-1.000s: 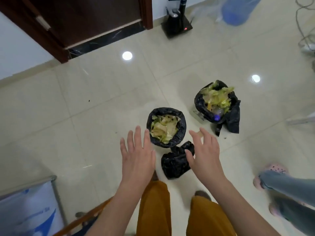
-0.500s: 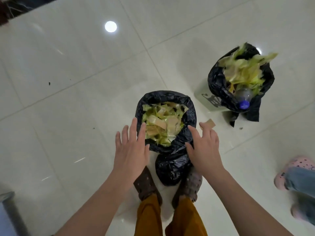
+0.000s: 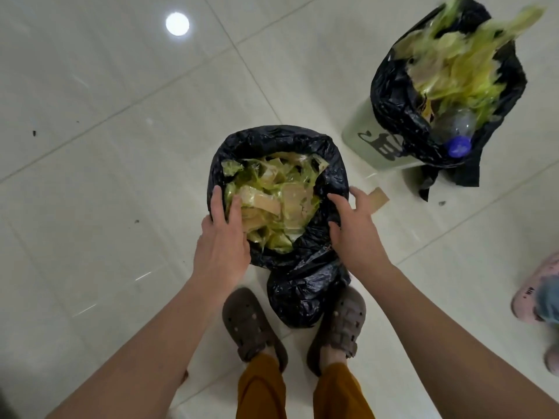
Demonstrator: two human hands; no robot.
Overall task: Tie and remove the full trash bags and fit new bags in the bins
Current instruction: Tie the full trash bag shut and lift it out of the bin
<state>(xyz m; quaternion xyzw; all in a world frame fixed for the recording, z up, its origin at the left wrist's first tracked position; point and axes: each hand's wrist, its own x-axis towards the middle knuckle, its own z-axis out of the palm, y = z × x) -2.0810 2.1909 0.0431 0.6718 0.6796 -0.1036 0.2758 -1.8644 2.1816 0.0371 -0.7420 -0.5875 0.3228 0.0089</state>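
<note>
Near bin's black trash bag (image 3: 273, 140) on the tiled floor (image 3: 90, 176) just ahead of two brown clogs (image 3: 252, 325), brim-full of yellow-green scraps (image 3: 272, 204) and brownish paper. Left hand (image 3: 222, 243) at the bag's left rim, fingers straight and loose, tips over the rim's edge and the scraps, gripping nothing. Right hand (image 3: 357, 231) at the right rim, fingers spread and lightly bent over the black plastic, nothing pinched. Bunched black plastic (image 3: 302, 294) on the floor between the clogs, touching the bag's near side. Second black bag (image 3: 393, 95) well apart at upper right, in a pale bin (image 3: 369, 146), stuffed with greenish waste and a clear bottle with a blue cap (image 3: 459, 146). Small cardboard scrap (image 3: 378, 198) on the floor just beyond the right hand. Pink shoe (image 3: 535, 294) at the right edge.
</note>
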